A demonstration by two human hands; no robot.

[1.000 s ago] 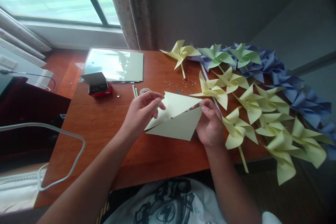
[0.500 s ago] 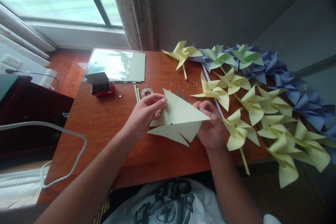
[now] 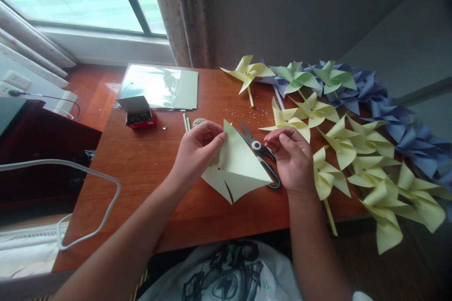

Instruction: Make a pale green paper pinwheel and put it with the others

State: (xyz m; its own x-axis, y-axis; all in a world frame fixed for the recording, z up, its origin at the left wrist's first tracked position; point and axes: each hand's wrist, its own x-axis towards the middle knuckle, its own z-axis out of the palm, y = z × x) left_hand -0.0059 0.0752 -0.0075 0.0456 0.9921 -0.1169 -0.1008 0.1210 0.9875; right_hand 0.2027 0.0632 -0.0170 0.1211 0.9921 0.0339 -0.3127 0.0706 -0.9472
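My left hand (image 3: 203, 150) pinches a pale yellow sheet of paper (image 3: 243, 160) between thumb and fingers. The sheet has slits cut into it and is partly folded, its lower flaps hanging above the table. To its right my right hand (image 3: 293, 155) is apart from the paper, fingers curled and thumb against them. Whether anything small is between those fingertips cannot be made out. A pair of scissors (image 3: 257, 146) with dark handles lies between the sheet and my right hand, blades partly open. A tape roll (image 3: 198, 122) is mostly hidden behind my left hand.
Several yellow pinwheels (image 3: 339, 143), green pinwheels (image 3: 294, 76) and blue pinwheels (image 3: 397, 115) cover the table's right side. At the back left are a paper stack (image 3: 187, 89) and a small red box (image 3: 143, 122) of dark pieces. Two paper sticks (image 3: 186, 121) lie near the tape.
My right hand has let go of the paper's corner and moved right, uncovering the scissors. The paper has tilted and its right corner has dropped, still in my left hand.
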